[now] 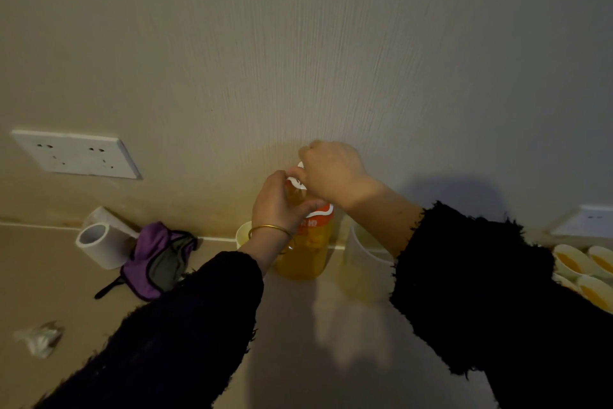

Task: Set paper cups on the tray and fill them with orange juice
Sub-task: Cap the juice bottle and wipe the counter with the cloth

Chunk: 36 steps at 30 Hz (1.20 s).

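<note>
An orange juice bottle (306, 253) stands upright on the counter near the wall. My left hand (278, 206) grips its neck. My right hand (331, 173) is closed over the white cap (296, 181) on top. Several paper cups (575, 262) holding orange juice sit at the far right edge; whatever they stand on is cut off by the frame. Behind the bottle, a paper cup (243, 234) shows its rim, mostly hidden by my left wrist.
A tall pale container (363, 271) stands right of the bottle. A roll of tape (99, 243) and a purple cloth bag (159, 259) lie at left. A crumpled wrapper (39, 339) lies near the left edge. Wall sockets (76, 155) are mounted above the counter.
</note>
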### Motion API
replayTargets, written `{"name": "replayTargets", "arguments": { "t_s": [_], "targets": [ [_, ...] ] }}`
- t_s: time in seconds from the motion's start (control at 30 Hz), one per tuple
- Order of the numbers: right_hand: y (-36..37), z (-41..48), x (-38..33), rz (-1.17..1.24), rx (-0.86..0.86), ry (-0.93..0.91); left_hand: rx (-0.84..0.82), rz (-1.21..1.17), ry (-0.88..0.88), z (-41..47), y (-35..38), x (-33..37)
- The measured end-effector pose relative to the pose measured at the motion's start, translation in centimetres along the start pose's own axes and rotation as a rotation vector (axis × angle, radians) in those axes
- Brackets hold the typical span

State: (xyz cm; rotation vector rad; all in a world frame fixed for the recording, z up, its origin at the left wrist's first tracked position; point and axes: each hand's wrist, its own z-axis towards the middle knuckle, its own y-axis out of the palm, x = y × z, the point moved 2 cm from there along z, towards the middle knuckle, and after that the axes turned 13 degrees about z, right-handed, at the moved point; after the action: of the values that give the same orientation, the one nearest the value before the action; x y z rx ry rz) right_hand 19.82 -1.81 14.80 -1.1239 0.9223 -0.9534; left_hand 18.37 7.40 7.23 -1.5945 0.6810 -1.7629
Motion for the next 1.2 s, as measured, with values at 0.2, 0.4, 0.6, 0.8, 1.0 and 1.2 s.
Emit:
{"name": "replayTargets", "arguments": {
  "t_s": [0.2,0.4,0.6,0.8,1.0,1.2],
  "targets": [
    [0.1,-0.2,0.4,-0.088,-0.071,-0.224,0.0,-0.026,-0.002,0.0,-0.1,0.0],
    [0.6,0.1,-0.1,-0.096,-0.001,-0.05,0.026,-0.009,0.001,-0.1,-0.1,-0.1],
    [0.9,-0.4,-1.2,-0.033,0.045,0.107,0.008,0.005,0.006,0.0,0.0,-0.2],
    [1.1,-0.7,-2.0,0.027,0.102,0.246,-0.024,0.012,0.004,-0.4,-0.6,0.4],
    [1.4,-1.3,-1.0,0.328,0.019,0.436,-0.072,0.057,0.044,-0.9,-1.4,1.2],
    [0.8,-4.5,-1.2,0.523,0.296,0.406,-0.062,-0.055,0.067,-1.8,-2.0,-1.1]
  ]
}}
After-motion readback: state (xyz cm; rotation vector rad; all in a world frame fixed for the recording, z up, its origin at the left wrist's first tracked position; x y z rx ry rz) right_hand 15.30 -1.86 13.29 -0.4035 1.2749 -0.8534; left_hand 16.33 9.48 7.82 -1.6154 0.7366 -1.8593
